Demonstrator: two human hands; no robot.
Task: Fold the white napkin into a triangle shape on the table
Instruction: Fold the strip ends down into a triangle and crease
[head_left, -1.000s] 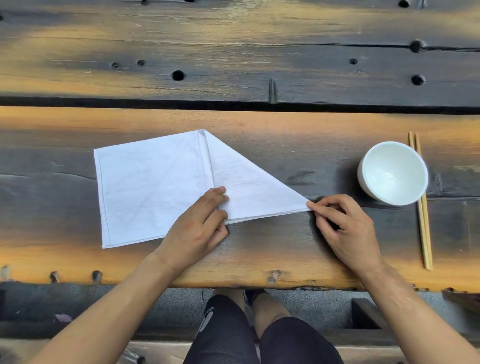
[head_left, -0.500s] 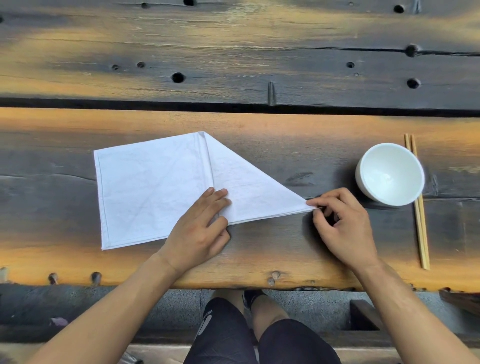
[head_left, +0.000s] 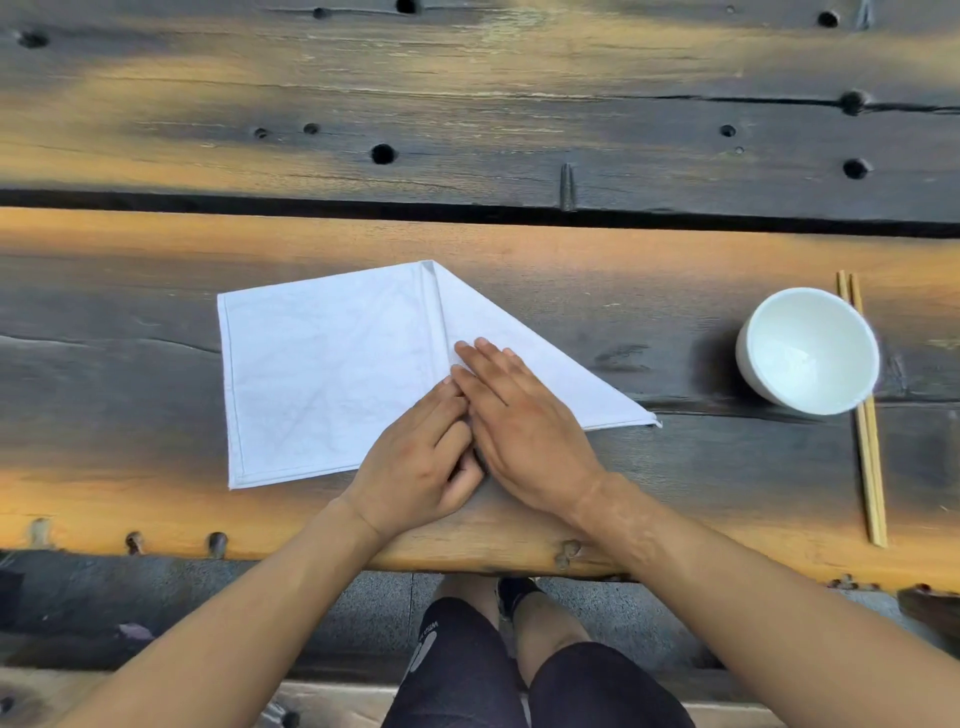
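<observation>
Napkin (head_left: 332, 374) lower fold hidden under flat right hand (head_left: 524, 421); left hand (head_left: 421, 462), fingers loosely bent, rests beside it.

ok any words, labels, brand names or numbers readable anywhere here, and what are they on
Only one mark: small pale lettering on the left leg of the dark shorts, too small and blurred to read.
None on the white napkin, the white bowl, the chopsticks or the wooden table.

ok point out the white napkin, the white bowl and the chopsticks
white napkin (head_left: 322, 374): head view, flat left part of the cloth
white bowl (head_left: 805, 348): head view, inside of the bowl
chopsticks (head_left: 871, 467): head view, lower shafts below the bowl
</observation>
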